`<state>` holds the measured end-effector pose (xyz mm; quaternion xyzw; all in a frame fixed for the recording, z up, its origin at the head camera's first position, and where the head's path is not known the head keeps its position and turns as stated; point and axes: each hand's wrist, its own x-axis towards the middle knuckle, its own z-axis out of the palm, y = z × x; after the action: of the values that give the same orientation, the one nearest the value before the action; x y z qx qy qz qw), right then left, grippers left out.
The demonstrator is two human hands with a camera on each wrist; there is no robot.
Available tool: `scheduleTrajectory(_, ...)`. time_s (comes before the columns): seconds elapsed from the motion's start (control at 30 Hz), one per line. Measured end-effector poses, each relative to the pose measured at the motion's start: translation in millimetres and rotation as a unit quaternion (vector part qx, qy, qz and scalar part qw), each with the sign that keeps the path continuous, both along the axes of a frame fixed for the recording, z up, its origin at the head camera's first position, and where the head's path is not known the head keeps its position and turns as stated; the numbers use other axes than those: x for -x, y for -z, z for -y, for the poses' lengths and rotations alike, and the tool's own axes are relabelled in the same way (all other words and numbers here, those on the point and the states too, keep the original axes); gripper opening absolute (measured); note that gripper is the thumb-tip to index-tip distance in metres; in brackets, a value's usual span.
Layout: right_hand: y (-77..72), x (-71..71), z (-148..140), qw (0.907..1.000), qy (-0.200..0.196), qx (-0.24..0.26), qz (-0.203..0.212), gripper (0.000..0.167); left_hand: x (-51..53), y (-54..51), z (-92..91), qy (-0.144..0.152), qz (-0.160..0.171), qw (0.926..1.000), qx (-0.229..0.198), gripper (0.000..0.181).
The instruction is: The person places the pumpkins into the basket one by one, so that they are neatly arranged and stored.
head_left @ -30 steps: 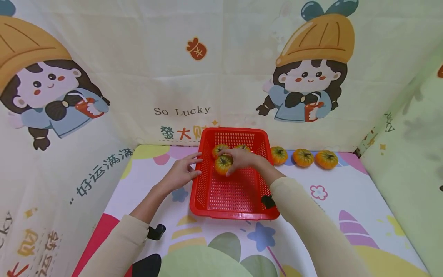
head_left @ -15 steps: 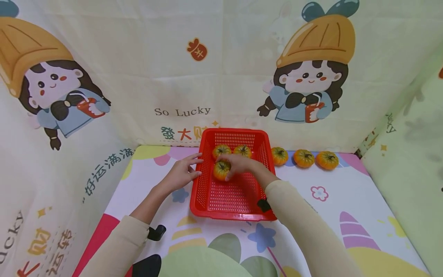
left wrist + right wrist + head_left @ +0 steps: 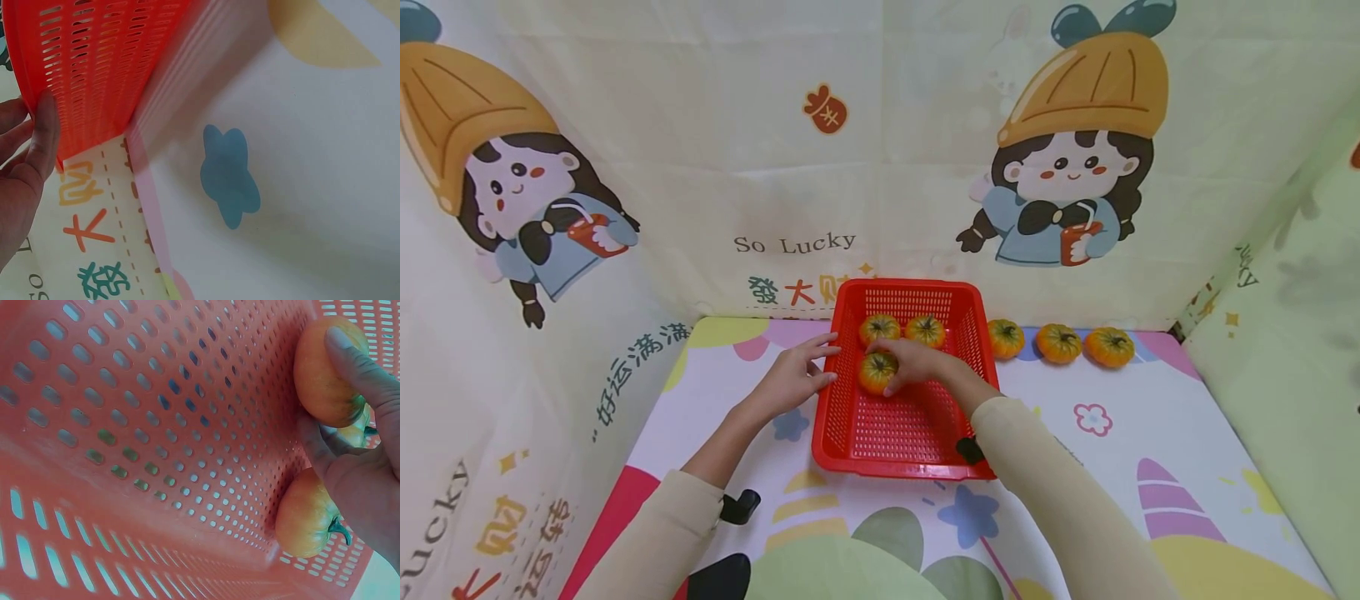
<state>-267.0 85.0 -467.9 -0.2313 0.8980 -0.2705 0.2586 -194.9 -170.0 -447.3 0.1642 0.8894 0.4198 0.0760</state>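
Red plastic basket (image 3: 902,468), one, perforated, at the far side of a printed tabletop (image 3: 1120,467). Contents: three small orange pumpkins. Held pumpkin (image 3: 877,375), near the basket's left wall, between the thumb and fingers of the right hand (image 3: 913,360), which close around it; whether it bears on the basket floor cannot be told. Left far pumpkin (image 3: 880,327) and right far pumpkin (image 3: 925,330), side by side just beyond it, stems showing.

Left hand (image 3: 790,377), at the basket's left rim from outside; fingers extended and spread, touching the rim.

Outside the basket, to its right: three further pumpkins in a row, namely near-rim pumpkin (image 3: 1006,338), just beside the basket; middle pumpkin (image 3: 1058,342); end pumpkin (image 3: 1109,347).

Backdrop: cream cloth (image 3: 887,183), cartoon figures and lettering.

Sleeves (image 3: 1060,500): two, beige.
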Motion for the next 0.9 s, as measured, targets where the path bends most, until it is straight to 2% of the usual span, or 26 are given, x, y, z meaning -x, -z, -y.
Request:
scheduleTrajectory(0.23,-0.8,-0.9,-1.2,0.9998,0.007,-0.003,0.019,0.078,-1.3,-1.6,-0.8,-0.001,0.003,1.0000,0.000,0.055)
scheduleTrajectory(0.5,-3.1,-1.2,-2.1,0.9998,-0.004,-0.004,0.019,0.082,-1.0,-2.4,-1.1,-0.001,-0.001,1.0000,0.005,0.054)
scheduleTrajectory(0.9,-7.3,-3.5,-3.4,0.9995,0.004,-0.013,0.030,0.087,-0.1,0.0,-0.4,-0.001,-0.002,1.0000,0.010,0.054)
